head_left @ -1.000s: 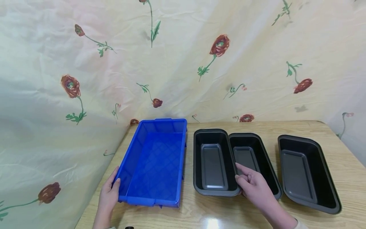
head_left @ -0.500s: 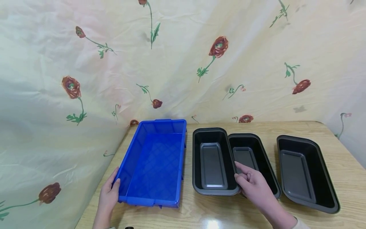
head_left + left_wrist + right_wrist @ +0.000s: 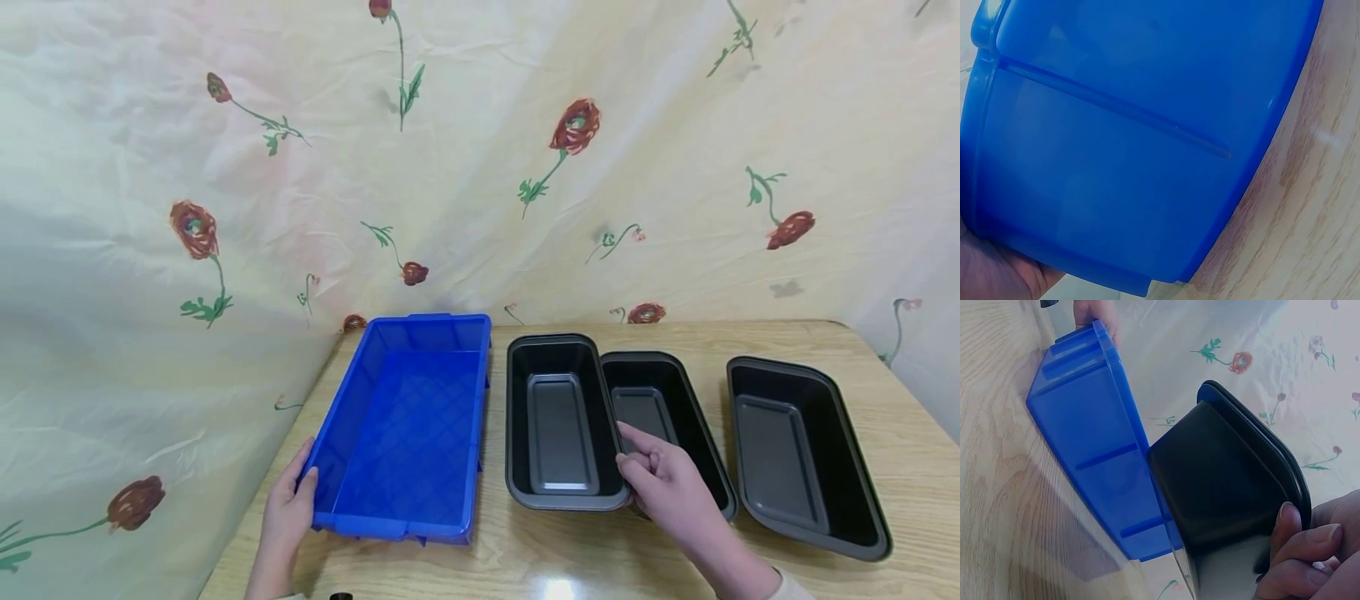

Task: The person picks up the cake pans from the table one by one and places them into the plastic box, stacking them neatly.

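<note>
A shallow blue plastic bin sits at the left of the table. My left hand grips its rim near the front left corner, thumb on the inner side and fingers outside; in the left wrist view the fingers curl under the rim. Between thumb and fingers, my right hand pinches the right rim of a black loaf pan, just right of the bin. The right wrist view has this loaf pan tilted, its outer wall in front of the bin. A second loaf pan lies partly behind that hand.
A third loaf pan stands farther right on the wood-grain table. Flower-patterned cloth hangs along the table's back and left edges. A small dark round object shows at the bottom edge.
The held loaf pan has risen very slightly in the head view. Both hands keep their grips; the bin and the other two pans look unmoved apart from a small camera shift.
</note>
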Tool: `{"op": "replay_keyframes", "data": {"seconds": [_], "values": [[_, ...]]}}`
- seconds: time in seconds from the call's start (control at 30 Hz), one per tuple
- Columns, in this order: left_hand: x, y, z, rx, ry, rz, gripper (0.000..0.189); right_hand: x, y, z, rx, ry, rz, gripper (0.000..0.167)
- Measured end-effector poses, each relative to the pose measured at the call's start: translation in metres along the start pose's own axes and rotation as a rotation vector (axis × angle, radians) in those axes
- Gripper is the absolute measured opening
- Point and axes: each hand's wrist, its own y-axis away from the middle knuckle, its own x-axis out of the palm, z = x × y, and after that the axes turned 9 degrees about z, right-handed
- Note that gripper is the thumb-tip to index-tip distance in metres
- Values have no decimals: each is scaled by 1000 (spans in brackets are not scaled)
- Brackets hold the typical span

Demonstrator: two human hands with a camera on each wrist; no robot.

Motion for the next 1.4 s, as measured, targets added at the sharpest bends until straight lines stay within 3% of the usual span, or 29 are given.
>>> {"op": "replay_keyframes", "data": {"seconds": [0.43, 1.4], "values": [[0, 2, 0, 48, -3, -3, 54, 0, -1, 3, 3, 3, 11, 55], [0, 0, 1, 56, 15, -9, 53, 9, -6, 15, -39, -61, 30, 54]]}}
